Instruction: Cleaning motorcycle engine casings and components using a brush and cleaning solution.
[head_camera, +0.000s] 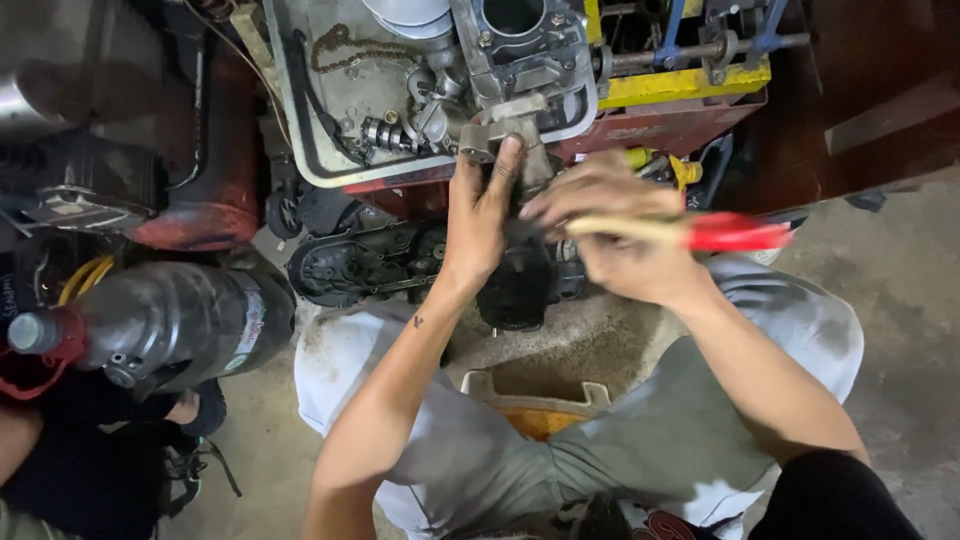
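Head view: brush (700, 231) between right hand (625, 235) fingers (570, 200), blurred.

The engine part (515, 270) is dull, greasy black metal, the brush (690, 231) has a glossy red plastic handle, the tray (300, 150) is grimy bare metal, and the floor (900, 300) is rough matt concrete.

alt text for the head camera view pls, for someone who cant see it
A person's left hand grips a grey metal engine part while the right hand, blurred, holds a red-handled brush beside it. A metal tray of engine parts lies ahead, and a dark plastic bottle sits at left.
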